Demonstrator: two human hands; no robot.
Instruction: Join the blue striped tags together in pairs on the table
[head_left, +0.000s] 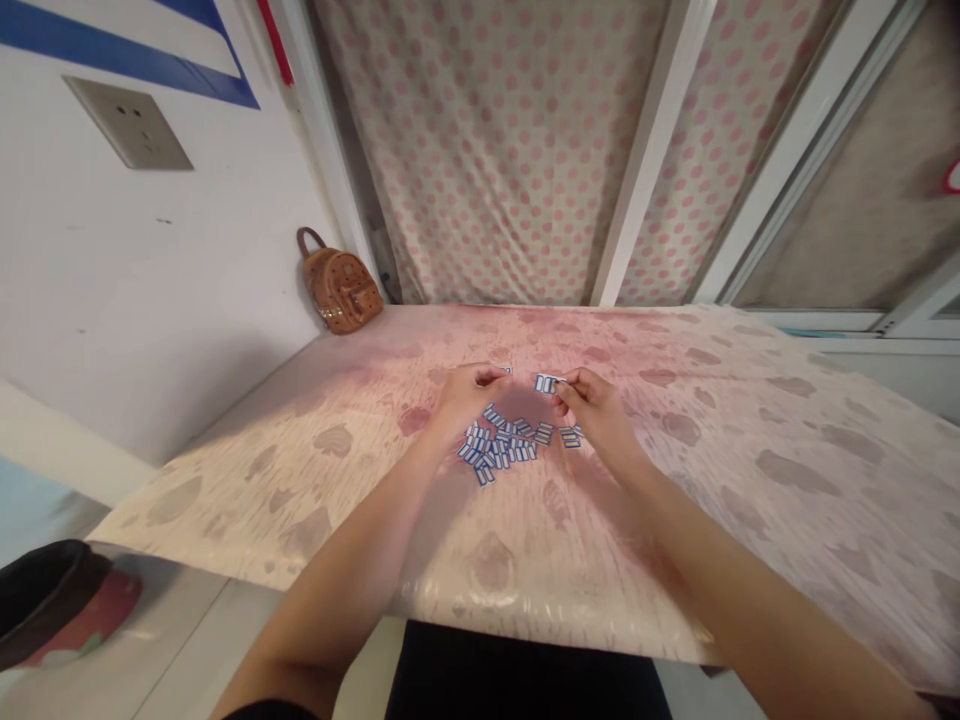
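Between thumb and fingers, my right hand (589, 395) pinches a small white card with blue borders (546, 384), raised a little above the table. My left hand (474, 385) is closed in a pinch at about the same height, to the left; the edge of a similar card (508, 370) shows at its fingertips. Below and between the hands lies a loose pile of small blue-bordered white cards (499, 445), several overlapping. One more card (571, 437) lies by my right wrist, partly hidden. What is printed on them is too small to read.
A heart-patterned cloth (495, 560) covers the table. A small brown backpack (343, 290) stands at the back left corner against the wall. Behind the table hangs a polka-dot curtain (510, 150). On the floor at left is a dark-and-red bin-like container (82, 610).
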